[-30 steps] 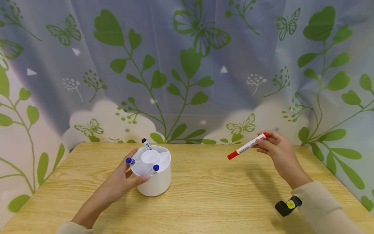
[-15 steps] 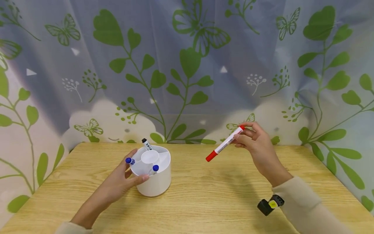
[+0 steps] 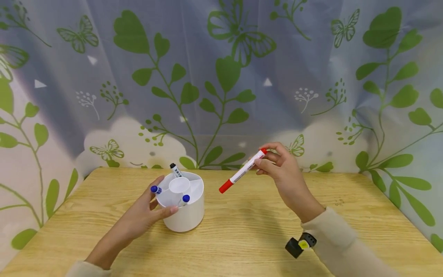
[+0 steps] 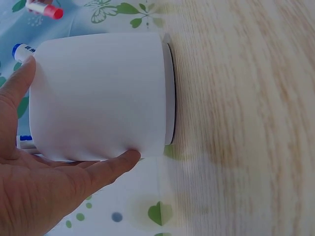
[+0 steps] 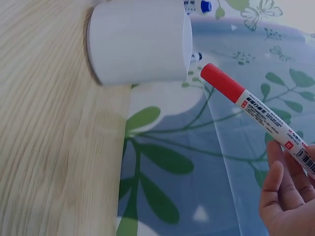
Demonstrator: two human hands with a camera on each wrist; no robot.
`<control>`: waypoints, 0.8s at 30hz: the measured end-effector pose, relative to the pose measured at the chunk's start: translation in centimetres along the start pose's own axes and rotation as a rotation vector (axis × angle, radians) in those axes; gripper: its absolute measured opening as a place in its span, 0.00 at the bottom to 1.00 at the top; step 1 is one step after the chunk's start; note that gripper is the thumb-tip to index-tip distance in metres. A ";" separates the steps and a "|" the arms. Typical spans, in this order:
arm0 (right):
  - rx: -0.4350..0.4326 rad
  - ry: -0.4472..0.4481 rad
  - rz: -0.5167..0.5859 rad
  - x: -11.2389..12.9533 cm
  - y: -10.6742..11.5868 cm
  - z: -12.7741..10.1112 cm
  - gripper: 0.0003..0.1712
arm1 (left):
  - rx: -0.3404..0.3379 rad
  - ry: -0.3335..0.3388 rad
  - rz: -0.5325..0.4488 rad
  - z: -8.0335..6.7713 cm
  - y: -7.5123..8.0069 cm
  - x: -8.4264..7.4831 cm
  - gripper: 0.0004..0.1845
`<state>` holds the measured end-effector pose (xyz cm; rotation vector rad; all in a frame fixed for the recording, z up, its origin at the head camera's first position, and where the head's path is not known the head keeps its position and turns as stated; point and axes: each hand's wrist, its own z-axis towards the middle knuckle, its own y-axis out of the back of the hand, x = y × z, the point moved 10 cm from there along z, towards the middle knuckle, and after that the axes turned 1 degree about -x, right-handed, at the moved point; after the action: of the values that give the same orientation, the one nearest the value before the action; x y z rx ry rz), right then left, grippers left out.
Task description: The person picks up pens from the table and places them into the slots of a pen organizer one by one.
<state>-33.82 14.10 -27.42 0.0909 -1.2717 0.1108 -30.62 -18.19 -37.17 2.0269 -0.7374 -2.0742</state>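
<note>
In the head view a round white pen holder (image 3: 188,218) stands upright on the table, divided into compartments. My left hand (image 3: 140,217) holds it from the left, thumb near the rim and fingers round the far side. Two blue-capped markers (image 3: 185,199) and a black-capped marker (image 3: 175,171) stick out of it. My right hand (image 3: 285,175) pinches a red whiteboard marker (image 3: 245,170) by its rear end. It slants in the air to the right of the holder, red cap down and leftward. In the right wrist view that cap is close beside the holder's rim.
The wooden table (image 3: 228,246) reaches back to a leaf-and-butterfly curtain (image 3: 221,127) right behind it. A black wrist camera (image 3: 295,247) hangs below the right sleeve (image 3: 332,234).
My right hand has carried the red marker leftward toward the pen holder, and the marker has become steeper. My left hand and the holder have stayed in place.
</note>
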 end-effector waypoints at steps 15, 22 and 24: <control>0.058 -0.004 0.028 -0.7 -5.2 1.0 0.15 | -0.005 0.029 0.001 -0.1 0.0 0.1 0.60; 0.061 -0.028 -0.008 -1.6 -6.9 1.5 0.16 | -0.002 0.021 -0.004 0.0 0.0 0.1 0.60; 0.055 -0.039 -0.011 -1.9 -7.3 1.8 0.16 | -0.002 0.023 -0.006 0.0 0.0 0.2 0.60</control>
<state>-35.07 6.54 -28.81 0.1482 -1.3068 0.1349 -30.59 -18.24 -37.33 2.0509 -0.7263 -2.0504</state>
